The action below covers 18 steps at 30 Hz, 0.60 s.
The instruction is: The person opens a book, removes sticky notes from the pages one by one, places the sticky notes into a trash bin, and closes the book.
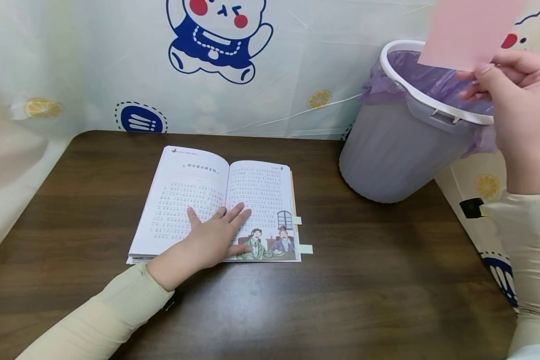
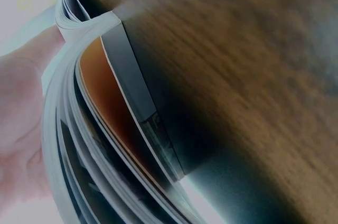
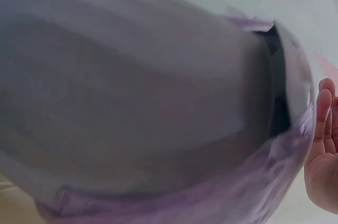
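An open book (image 1: 261, 195) lies on the brown table, with printed text and a drawing of two figures on its right page. My left hand (image 1: 216, 237) rests on the pages across the middle fold, its fingers spread. In the left wrist view the book's page edges (image 2: 79, 129) fan out beside that hand (image 2: 21, 113). Above the trash can, my right hand (image 1: 517, 90) pinches a pink sheet of paper (image 1: 468, 35) by its lower edge between thumb and fingers. Part of the sheet runs out of the head view.
A grey trash can (image 1: 387, 150) with a white rim and purple liner bag (image 1: 432, 80) stands at the table's right rear. Two pale green tabs (image 1: 306, 249) stick out from the book's right side. A patterned curtain (image 1: 297, 65) hangs behind the table (image 1: 342, 290).
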Motion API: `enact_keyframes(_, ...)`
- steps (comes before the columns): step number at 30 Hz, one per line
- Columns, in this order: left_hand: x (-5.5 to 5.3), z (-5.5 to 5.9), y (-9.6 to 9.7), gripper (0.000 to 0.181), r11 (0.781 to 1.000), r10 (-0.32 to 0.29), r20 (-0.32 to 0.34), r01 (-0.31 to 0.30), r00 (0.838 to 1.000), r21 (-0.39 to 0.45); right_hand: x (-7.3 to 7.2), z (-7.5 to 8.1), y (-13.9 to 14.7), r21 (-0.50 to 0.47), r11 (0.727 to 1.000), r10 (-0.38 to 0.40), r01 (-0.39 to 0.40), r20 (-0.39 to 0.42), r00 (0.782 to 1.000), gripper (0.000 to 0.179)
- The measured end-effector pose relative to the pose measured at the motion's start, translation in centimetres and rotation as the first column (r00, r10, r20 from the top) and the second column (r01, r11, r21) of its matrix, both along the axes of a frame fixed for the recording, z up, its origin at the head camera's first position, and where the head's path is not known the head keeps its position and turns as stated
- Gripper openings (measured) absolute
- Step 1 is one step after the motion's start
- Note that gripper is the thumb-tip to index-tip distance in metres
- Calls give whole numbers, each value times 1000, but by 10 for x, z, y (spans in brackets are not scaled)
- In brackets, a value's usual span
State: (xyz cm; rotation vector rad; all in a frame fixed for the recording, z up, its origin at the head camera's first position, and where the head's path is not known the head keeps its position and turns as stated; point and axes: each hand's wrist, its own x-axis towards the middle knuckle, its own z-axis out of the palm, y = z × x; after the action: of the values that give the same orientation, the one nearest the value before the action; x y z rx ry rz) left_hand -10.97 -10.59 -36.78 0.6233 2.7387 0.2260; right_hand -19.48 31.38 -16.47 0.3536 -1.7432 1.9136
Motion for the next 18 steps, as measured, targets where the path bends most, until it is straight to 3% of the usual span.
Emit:
enact_keyframes(9,0,1,0,83,1000,-4,-9,4,1000,-5,-5,-5,24,24,996,-92,90,93,991,5)
enact_keyframes(18,0,-1,1,84,1000,-1,-6,1,1000,-6,-8,-4,39,167,973,-193,161,193,962,15)
